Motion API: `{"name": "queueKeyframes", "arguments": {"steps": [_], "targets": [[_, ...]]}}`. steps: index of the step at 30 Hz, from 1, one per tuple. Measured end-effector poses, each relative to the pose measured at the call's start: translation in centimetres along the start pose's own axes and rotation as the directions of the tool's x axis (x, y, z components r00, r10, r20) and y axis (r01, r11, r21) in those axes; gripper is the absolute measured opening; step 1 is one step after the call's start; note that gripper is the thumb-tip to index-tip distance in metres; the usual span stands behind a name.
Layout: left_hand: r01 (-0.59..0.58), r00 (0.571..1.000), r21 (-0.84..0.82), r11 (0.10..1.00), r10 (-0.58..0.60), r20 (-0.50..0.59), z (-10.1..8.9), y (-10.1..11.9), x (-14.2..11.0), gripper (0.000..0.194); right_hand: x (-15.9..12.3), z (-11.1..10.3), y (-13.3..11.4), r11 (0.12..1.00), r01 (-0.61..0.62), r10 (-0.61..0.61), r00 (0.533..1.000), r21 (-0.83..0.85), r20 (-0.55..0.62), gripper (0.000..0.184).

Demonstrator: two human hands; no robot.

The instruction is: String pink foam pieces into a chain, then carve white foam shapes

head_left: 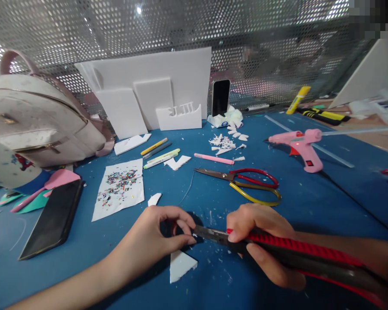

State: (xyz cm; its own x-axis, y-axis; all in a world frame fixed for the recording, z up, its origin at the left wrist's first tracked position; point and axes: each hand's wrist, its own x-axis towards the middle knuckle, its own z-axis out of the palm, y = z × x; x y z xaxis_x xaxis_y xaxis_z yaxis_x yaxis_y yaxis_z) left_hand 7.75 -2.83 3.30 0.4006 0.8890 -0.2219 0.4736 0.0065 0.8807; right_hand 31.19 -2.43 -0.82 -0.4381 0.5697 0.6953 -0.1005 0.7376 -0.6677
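Observation:
My right hand (pixel 265 241) is wrapped round a red and black utility knife (pixel 310 254), its blade pointing left. The fingers of my left hand (pixel 166 230) are pinched together at the blade's tip. A tiny white bit shows there, but what they hold is mostly hidden. Just below that hand, a triangular white foam scrap (pixel 182 268) lies on the blue table (pixel 226 284). Another foam scrap (pixel 154 199) rests just behind my left hand. Beyond my right hand lie scissors (pixel 245 177) with red and yellow handles.
A pink glue gun (pixel 299 144) with its cord lies to the right. On the left are a dark phone (pixel 53 219), a paper (pixel 136 200) with colourful bits and a backpack (pixel 45 116). White foam boards (pixel 187 69) lean at the back, behind pens and a pile of scraps (pixel 222 142).

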Motion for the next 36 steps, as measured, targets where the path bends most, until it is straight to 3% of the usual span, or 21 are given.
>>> {"name": "queueKeyframes", "arguments": {"steps": [7, 11, 14, 21, 24, 27, 31, 34, 36], "targets": [[0.010, 0.999, 0.097, 0.995, -0.013, 0.032, -0.3, 0.5, 0.2, 0.007, -0.2, -0.4, -0.1, 0.996, 0.040, -0.039, 0.999, -0.084, 0.012, 0.013], [-0.126, 0.992, 0.195, 0.973, 0.119, 0.048, -0.5, 0.4, 0.0, 0.009, 0.0, -0.4, -0.2, 0.998, 0.043, -0.043, 0.999, -0.054, -0.009, 0.015], [-0.248, 0.968, 0.311, 0.918, 0.222, 0.117, -0.6, -0.1, -0.1, 0.013, 0.3, -0.5, -0.4, 1.000, 0.013, -0.013, 1.000, 0.012, -0.025, 0.017], [-0.287, 0.955, 0.467, 0.836, 0.210, 0.212, 0.0, -0.6, 0.1, 0.012, 0.4, -0.2, -0.5, 0.992, -0.064, 0.071, 0.996, 0.112, -0.060, 0.011], [-0.391, 0.919, 0.519, 0.760, 0.288, 0.270, 0.0, -1.0, 0.1, 0.012, 0.3, -0.2, -0.5, 0.994, -0.064, 0.069, 0.996, 0.086, -0.059, 0.010], [-0.476, 0.878, 0.633, 0.610, 0.369, 0.304, -1.3, -0.5, 0.6, 0.015, 0.1, -0.1, -0.5, 0.999, -0.014, 0.016, 0.999, 0.047, -0.041, 0.010], [-0.466, 0.850, 0.778, 0.421, 0.458, 0.261, -4.8, 2.4, 3.8, 0.022, -0.3, -0.1, -0.7, 0.998, 0.040, -0.040, 0.999, -0.054, 0.004, 0.013], [-0.450, 0.830, 0.802, 0.393, 0.516, 0.212, -6.0, 4.9, 8.6, 0.018, -0.6, -0.2, -0.5, 0.995, 0.053, -0.053, 0.999, -0.087, 0.006, 0.015], [-0.459, 0.818, 0.793, 0.401, 0.538, 0.201, -5.4, 6.0, 12.6, 0.016, -0.7, -0.3, -0.3, 0.991, 0.088, -0.085, 0.996, -0.096, 0.029, 0.017]]}}
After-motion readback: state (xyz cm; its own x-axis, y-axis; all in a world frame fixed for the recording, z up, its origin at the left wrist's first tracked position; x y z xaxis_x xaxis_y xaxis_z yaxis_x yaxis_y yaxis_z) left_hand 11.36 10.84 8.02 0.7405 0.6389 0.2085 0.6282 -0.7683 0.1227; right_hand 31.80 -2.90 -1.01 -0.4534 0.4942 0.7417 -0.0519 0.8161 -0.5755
